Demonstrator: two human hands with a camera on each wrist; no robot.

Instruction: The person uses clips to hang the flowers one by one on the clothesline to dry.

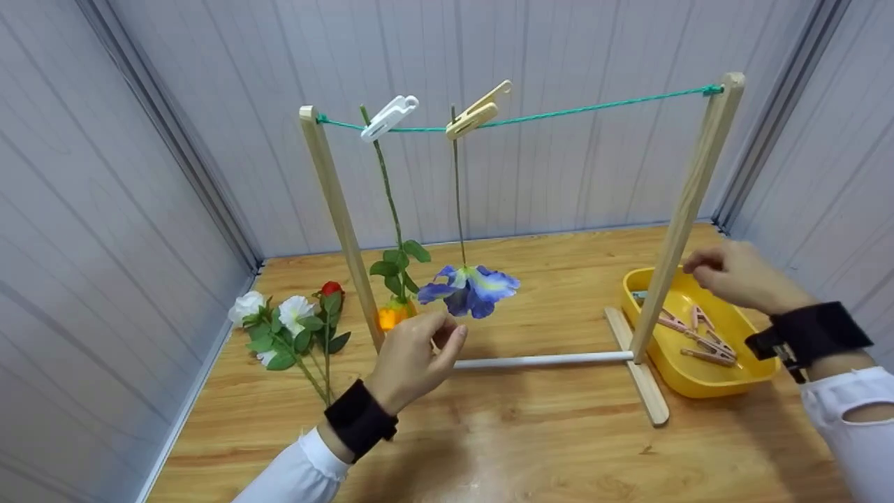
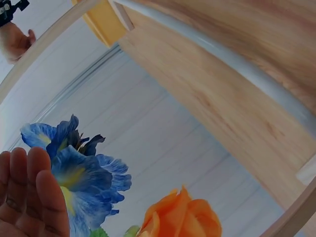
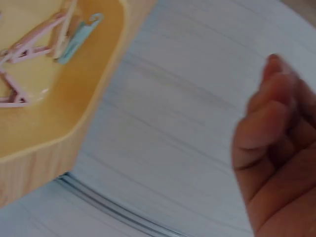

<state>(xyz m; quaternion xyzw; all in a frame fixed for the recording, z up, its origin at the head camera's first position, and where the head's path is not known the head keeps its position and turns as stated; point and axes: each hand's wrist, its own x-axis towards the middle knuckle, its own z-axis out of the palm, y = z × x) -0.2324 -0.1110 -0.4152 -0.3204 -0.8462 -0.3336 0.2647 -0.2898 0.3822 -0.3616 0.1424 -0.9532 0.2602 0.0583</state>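
A blue iris [image 1: 469, 288] hangs head down by its stem from a cream clothespin [image 1: 479, 120] on a green cord [image 1: 594, 107]. To its left an orange rose [image 1: 392, 316] hangs the same way from a white clothespin [image 1: 390, 119]. My left hand [image 1: 418, 356] is just below and in front of the two blooms, its fingers loosely bent and nothing in them. Above the back of a yellow basin [image 1: 705, 390] is my right hand [image 1: 739, 276], empty, with relaxed, slightly curled fingers. Pink clothespins [image 1: 709, 348] and a teal one [image 3: 79, 38] lie in the basin.
Wooden posts [image 1: 688, 202] hold the cord at both ends, with a white rod [image 1: 545, 360] joining them low down. White flowers [image 1: 296, 313] and a red rose [image 1: 331, 288] lie on the table's left side. Panelled walls [image 1: 545, 181] stand behind and beside the table.
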